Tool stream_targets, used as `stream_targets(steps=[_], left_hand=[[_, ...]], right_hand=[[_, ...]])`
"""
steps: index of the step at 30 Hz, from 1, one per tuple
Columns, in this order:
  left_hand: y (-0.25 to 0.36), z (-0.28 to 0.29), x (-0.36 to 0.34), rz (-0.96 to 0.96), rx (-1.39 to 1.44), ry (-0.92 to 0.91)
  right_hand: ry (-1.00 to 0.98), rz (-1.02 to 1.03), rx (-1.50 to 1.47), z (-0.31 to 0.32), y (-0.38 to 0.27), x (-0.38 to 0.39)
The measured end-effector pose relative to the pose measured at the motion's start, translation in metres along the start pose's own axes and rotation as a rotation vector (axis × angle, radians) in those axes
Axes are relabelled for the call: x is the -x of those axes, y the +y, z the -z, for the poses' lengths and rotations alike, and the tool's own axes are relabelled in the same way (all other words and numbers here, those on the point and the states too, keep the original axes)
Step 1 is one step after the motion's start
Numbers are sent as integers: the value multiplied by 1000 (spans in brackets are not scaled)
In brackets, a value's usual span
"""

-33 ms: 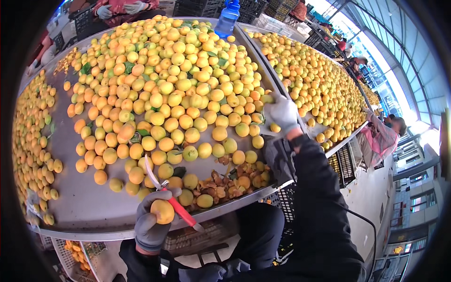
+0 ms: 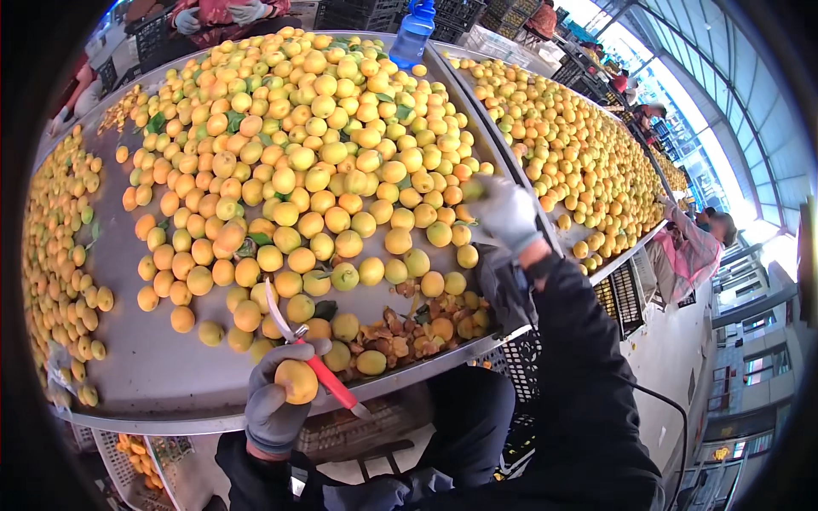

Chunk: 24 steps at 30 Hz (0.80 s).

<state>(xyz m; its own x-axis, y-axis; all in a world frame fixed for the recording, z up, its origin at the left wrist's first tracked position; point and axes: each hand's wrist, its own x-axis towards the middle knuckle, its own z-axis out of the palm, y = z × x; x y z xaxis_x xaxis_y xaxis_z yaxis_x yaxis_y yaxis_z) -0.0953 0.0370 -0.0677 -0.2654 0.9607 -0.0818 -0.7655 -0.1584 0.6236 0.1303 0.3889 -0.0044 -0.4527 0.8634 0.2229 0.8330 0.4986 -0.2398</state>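
Both gloved hands: left hand (image 2: pixel 277 400) curled closed near the body, right hand (image 2: pixel 504 213) stretched forward.

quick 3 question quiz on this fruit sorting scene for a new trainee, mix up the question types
1. True or false: the left hand holds a fruit together with red-handled snips.
2. Where is the right hand? A) reaching over the far right side of the fruit pile B) resting in the lap C) on the blue bottle
3. Fill in: both hands wear grey ____.

Key: 1 true; 2 A; 3 gloves
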Motion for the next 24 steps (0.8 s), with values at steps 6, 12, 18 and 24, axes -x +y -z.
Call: stream_targets(steps=[6, 12, 18, 24], left_hand=[[-1, 2, 5, 23, 4, -85], [2, 7, 7, -39, -32, -44], [5, 10, 8, -55, -38, -73], [-1, 19, 5, -77, 11, -125]], right_hand=[[-126, 652, 8, -50, -70, 75], [-68, 720, 334, -85, -74, 84], [-87, 652, 328, -98, -68, 80], [-257, 244, -50, -66, -77, 79]])
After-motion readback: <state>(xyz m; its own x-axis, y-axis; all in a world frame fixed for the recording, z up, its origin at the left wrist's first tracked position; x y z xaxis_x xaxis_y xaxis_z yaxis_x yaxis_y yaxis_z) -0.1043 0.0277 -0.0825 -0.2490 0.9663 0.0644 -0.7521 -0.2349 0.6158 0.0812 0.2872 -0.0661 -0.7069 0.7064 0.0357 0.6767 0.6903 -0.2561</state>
